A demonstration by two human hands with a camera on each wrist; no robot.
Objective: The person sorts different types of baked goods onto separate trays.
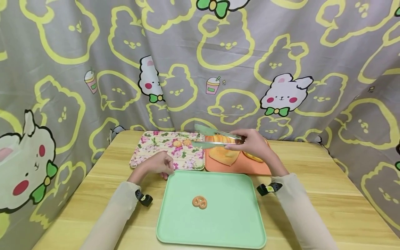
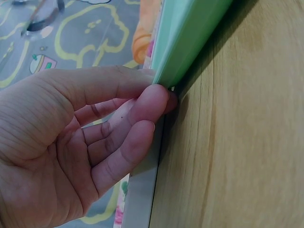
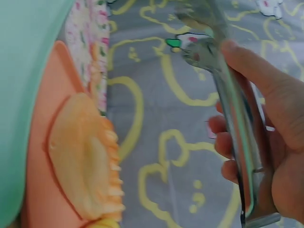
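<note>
My left hand (image 1: 159,163) pinches the far-left corner of a light green tray (image 1: 225,222) between thumb and fingers; the left wrist view shows the fingertips at its rim. One brown pretzel (image 1: 200,202) lies on that tray, left of its middle. Metal tongs (image 3: 237,137) are in my right hand (image 1: 254,144), their arms spread apart and nothing between the tips. In the head view the tongs point left, above where a floral tray (image 1: 147,152) meets an orange tray (image 1: 247,168). Two small golden cookies (image 1: 177,143) sit on the floral tray near the tong tips.
Bread-like pieces (image 1: 223,155) lie on the orange tray, partly hidden behind my right hand and the tongs. Both back trays stand side by side behind the green one. A patterned grey curtain (image 1: 181,45) hangs around the wooden table (image 1: 312,166).
</note>
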